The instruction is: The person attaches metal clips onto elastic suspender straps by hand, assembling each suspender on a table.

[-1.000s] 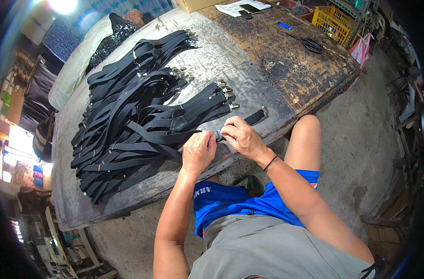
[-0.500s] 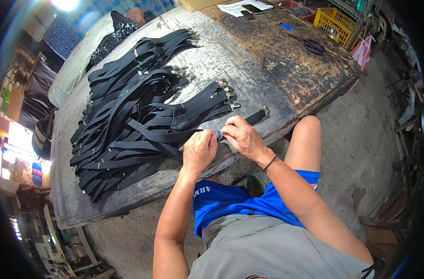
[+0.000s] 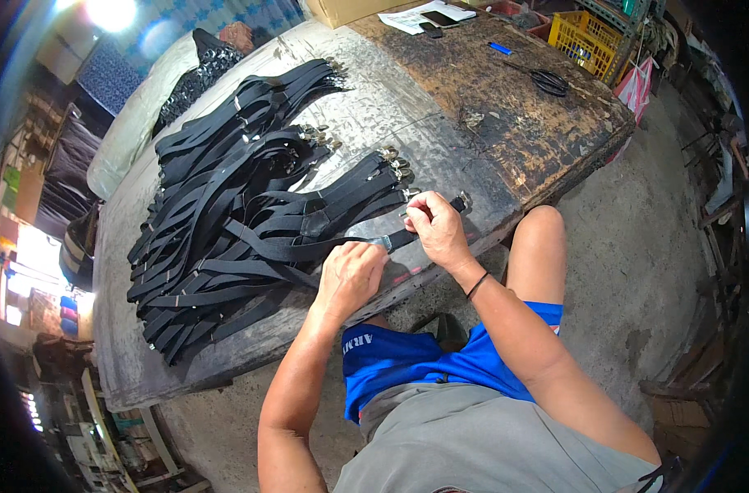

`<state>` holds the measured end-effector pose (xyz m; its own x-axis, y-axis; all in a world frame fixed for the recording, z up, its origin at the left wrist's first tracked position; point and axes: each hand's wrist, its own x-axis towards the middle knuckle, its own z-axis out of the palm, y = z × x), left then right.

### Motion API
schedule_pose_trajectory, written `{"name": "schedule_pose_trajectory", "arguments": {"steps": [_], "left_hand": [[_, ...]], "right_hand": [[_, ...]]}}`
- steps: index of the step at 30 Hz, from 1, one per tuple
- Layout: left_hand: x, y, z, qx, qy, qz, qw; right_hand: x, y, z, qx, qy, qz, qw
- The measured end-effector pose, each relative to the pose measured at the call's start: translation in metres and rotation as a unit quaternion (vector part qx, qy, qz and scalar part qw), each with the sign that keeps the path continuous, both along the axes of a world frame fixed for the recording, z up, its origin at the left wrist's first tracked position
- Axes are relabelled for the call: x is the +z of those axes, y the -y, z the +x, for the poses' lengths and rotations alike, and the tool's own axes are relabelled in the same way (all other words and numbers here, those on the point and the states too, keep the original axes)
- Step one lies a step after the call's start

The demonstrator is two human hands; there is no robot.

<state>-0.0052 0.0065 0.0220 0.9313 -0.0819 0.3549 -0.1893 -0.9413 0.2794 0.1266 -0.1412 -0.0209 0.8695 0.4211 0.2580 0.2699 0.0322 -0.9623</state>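
Left hand (image 3: 351,275) and right hand (image 3: 438,230) both pinch one black strap (image 3: 407,237) at the near table (image 3: 506,107) edge, fingers clenched on it either side of a small metal slide (image 3: 382,241); its clip end (image 3: 459,200) lies just beyond the right hand. The strap looks light, limp and flat, probably non-slip webbing, best taken close to the metal hardware where it is stiffest. One strap in hand; the pile of straps (image 3: 227,214) just left of the grip is too tangled to count, dozens at a guess.
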Motion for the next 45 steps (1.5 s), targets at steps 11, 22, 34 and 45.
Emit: {"name": "schedule_pose_trajectory", "arguments": {"steps": [11,22,34,45], "left_hand": [[-0.001,0.011,0.045,0.053,-0.053,0.123,0.990],[-0.010,0.000,0.032,0.115,-0.009,-0.037,0.993],[-0.013,-0.001,0.020,0.094,0.048,-0.127,0.986],[-0.014,-0.001,0.020,0.096,0.046,-0.125,0.986]], "right_hand": [[-0.012,-0.003,0.003,-0.076,-0.059,0.124,0.988],[0.008,-0.001,-0.013,-0.053,0.148,-0.050,0.986],[0.008,-0.004,-0.018,-0.001,0.315,-0.142,0.939],[0.006,-0.005,-0.019,-0.002,0.332,-0.155,0.931]]}}
